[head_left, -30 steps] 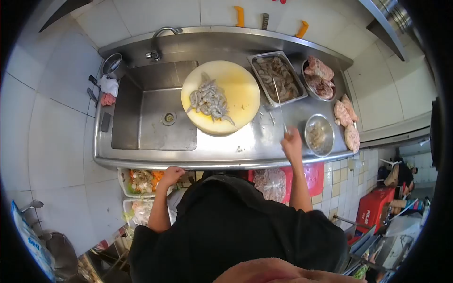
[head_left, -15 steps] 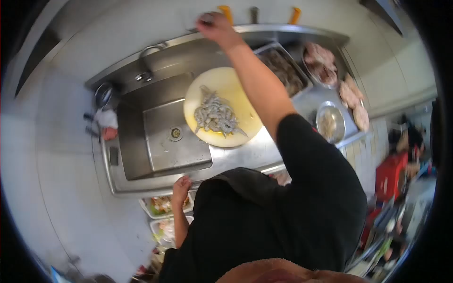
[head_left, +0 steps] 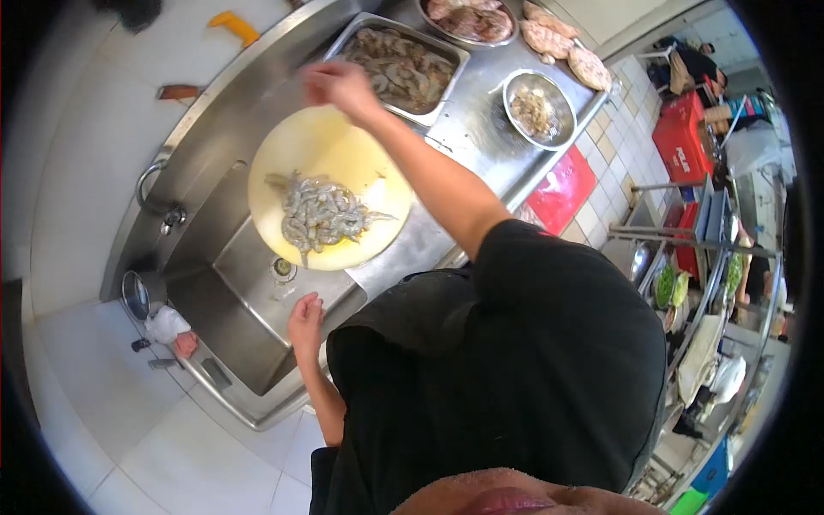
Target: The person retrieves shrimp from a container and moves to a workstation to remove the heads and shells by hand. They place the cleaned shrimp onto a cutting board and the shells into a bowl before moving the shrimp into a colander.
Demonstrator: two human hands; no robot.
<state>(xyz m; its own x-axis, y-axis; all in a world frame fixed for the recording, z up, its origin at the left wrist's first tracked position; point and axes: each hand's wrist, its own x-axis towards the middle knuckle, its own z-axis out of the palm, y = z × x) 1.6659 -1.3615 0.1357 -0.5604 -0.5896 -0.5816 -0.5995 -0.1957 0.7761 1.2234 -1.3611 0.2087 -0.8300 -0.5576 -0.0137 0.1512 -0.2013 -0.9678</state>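
Observation:
Grey peeled-looking shrimp (head_left: 322, 215) lie in a heap on a round, pale yellow cutting board (head_left: 378, 245), which spans the sink's right side. My right hand (head_left: 339, 86) is above the board's far edge, beside a metal tray (head_left: 446, 120) of darker shrimp (head_left: 399, 69). Motion blurs its fingers, and I cannot see anything held. My left hand (head_left: 306, 322) hovers over the sink's near edge, fingers loosely curled, with nothing visible in it. Behind the sink's back rim, a brown handle (head_left: 180, 91) and an orange handle (head_left: 233, 27) stick out.
The steel sink (head_left: 232, 343) has a curved faucet (head_left: 153, 184) at its back. On the right counter are a bowl with shrimp bits (head_left: 539, 107), a bowl of meat (head_left: 472, 21) and pale meat pieces (head_left: 588, 67). A red crate (head_left: 682, 142) and metal shelving (head_left: 695, 240) stand farther right.
My right hand has come back from the sink's rear rim toward the board; a brown handle now shows where it was. The view has turned, showing more of the right side.

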